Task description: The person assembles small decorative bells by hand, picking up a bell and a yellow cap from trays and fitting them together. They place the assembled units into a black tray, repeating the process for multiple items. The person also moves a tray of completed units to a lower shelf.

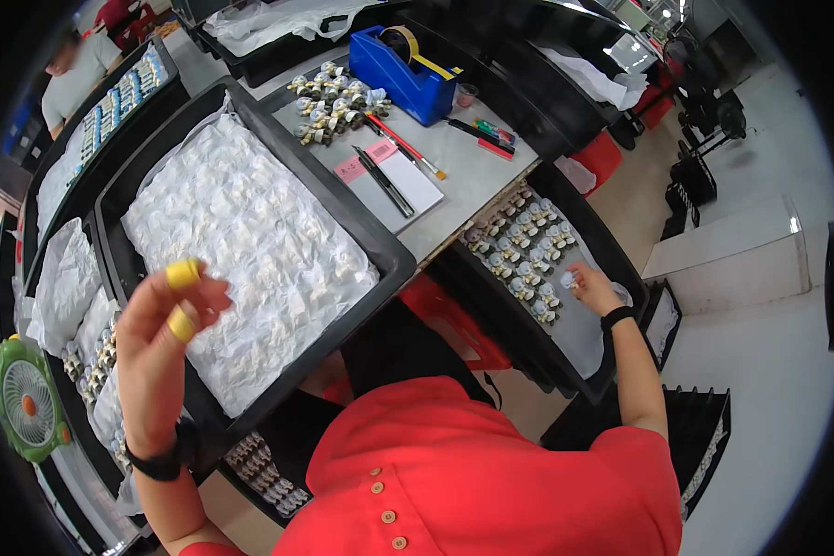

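My left hand (157, 347) is raised over the left edge of a black tray (394, 264) lined with crumpled white tissue paper (259, 250). Yellow tape wraps its thumb and one finger. Its fingers are bent but apart, and nothing shows between them. On the right, my right hand (598, 291) reaches over a lower black tray (625, 264). Its fingertips pinch a small pale figurine (568, 279). Rows of similar small figurines (519, 246) stand in that tray, just left of the hand. The figurines' finer details are too small to tell.
A grey table (473, 190) holds a blue tape dispenser (403, 79), a cluster of figurines (334, 102), brushes (406, 146), pens (383, 181) and a notepad (408, 190). A green fan (30, 398) stands far left. Another person (79, 79) sits at the upper left.
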The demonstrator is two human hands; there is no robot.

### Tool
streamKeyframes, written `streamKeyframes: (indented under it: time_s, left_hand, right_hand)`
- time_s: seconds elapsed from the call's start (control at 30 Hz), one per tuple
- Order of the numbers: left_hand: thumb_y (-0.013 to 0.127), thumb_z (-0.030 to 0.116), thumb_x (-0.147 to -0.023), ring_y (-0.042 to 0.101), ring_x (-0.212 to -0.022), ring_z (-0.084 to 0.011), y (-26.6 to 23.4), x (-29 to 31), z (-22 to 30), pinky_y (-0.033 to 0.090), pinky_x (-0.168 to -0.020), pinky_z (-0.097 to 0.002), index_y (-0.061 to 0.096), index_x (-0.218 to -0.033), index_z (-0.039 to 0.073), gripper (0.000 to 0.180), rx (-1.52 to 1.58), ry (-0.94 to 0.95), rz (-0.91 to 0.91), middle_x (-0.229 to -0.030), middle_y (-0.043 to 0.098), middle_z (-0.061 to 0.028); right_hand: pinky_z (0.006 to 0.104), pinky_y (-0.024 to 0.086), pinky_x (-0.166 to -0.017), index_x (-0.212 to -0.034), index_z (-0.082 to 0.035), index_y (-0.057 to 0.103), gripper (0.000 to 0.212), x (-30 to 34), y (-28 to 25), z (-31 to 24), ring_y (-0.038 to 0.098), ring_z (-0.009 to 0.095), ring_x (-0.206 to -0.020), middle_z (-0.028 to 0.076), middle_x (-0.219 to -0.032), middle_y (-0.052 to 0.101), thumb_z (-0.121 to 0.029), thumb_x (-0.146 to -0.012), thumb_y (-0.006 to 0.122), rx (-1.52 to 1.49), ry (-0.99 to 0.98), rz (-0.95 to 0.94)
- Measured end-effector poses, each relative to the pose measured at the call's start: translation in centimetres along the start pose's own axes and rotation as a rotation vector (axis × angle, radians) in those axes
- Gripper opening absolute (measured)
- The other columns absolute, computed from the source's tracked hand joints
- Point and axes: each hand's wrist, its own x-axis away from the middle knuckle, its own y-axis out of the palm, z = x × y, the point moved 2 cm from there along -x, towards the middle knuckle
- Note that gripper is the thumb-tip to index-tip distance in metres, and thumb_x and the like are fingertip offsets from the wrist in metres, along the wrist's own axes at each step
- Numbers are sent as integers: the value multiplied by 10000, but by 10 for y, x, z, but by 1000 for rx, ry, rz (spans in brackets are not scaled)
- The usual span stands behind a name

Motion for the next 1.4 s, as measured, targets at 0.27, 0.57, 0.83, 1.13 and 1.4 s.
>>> streamKeyframes:
  time_s: [0.27,0.57,0.83,1.13,1.4]
  left_hand:
    - [601,88,-834,611,-681,-291,67,53,83,539,-615,-349,589,-815,0,91,218,561,-226,-750,605,-138]
    - [597,77,-836,573,-956,-250,45,56,110,485,-755,-338,630,-980,152,166,382,495,-905,-972,614,-18]
    - [530,160,-881,497,-751,-218,-39,22,69,427,-683,-331,526,-1018,54,173,166,566,-621,-861,499,-69]
    - [475,146,-923,510,-1113,-180,-208,-64,14,400,-947,-260,407,-1294,0,404,161,280,309,-1219,526,-118]
    - [494,131,-917,571,-1000,-148,-198,-50,51,422,-905,-227,492,-1234,16,337,-49,349,388,-1118,588,-87]
  right_hand:
    - [377,462,-638,-1030,-53,506,392,-16,29,8,590,319,-701,138,-747,592,16,-667,638,98,15,36]
    - [366,464,-617,-1010,-69,507,441,-15,26,5,589,283,-663,99,-687,567,-37,-608,685,59,19,17]
    - [365,466,-618,-956,-53,525,413,-9,26,6,591,285,-666,98,-681,568,-46,-585,706,56,74,60]
    - [378,466,-634,-958,-47,508,424,-18,32,11,594,302,-705,108,-705,573,-45,-587,714,24,58,70]
    - [381,468,-637,-950,-49,505,427,-28,33,7,593,304,-714,111,-711,572,-37,-579,715,22,32,69]
